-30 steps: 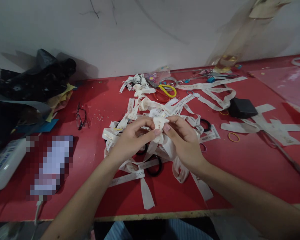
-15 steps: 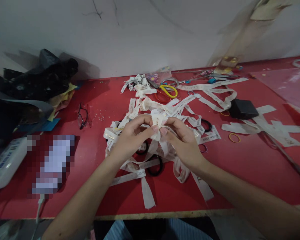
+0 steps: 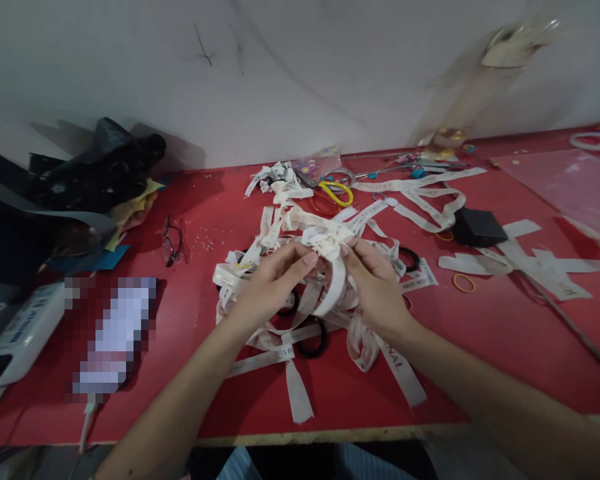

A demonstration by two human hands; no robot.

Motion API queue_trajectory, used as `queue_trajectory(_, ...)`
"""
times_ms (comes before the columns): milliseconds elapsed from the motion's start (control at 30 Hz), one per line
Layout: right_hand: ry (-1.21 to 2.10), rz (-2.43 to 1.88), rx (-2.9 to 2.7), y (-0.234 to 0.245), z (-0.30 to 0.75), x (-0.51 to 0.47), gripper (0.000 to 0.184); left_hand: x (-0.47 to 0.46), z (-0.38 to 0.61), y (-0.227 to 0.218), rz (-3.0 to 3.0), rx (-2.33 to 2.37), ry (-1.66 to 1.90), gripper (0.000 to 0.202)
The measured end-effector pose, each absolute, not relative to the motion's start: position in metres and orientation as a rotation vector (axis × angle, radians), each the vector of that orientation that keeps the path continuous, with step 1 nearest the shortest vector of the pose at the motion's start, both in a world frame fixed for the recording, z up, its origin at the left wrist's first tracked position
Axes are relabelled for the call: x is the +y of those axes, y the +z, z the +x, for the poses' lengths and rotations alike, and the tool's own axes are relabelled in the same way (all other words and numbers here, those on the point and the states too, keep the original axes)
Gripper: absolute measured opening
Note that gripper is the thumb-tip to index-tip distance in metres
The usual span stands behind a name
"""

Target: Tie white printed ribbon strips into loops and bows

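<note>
While both hands pinch a ribbon (image 3: 330, 250), its lettering stays unreadable

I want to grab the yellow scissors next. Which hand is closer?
Probably the right hand: the scissors lie beyond it, slightly nearer than the left hand. Both hands now pinch the ribbon.
</note>
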State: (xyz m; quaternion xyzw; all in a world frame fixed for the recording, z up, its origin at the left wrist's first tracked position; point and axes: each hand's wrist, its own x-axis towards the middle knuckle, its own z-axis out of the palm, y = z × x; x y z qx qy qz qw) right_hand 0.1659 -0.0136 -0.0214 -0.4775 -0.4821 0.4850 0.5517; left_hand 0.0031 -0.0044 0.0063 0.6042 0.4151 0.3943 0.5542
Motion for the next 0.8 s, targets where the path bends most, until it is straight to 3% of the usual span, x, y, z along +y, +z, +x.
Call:
queue_trajectory(400, 1.077, -1.157, -1.2, -0.019, 0.172, 0.005, 0.032, -0.003, 0.003, -0.008, 1.599, 0.845, 0.632, 0.013)
queue_trajectory(600, 1.032, -1.148, -1.398, 0.0, 0.169, 0.019, 0.033, -0.002, 0.003, -0.01, 1.62, 0.802, 0.635, 0.016)
queue_trajectory(800, 0.755, -1.166, -1.551, 0.009, 0.157, 0.087, 0.03, -0.006, 0.004, -0.002, 1.683, 0.82, 0.566, 0.028)
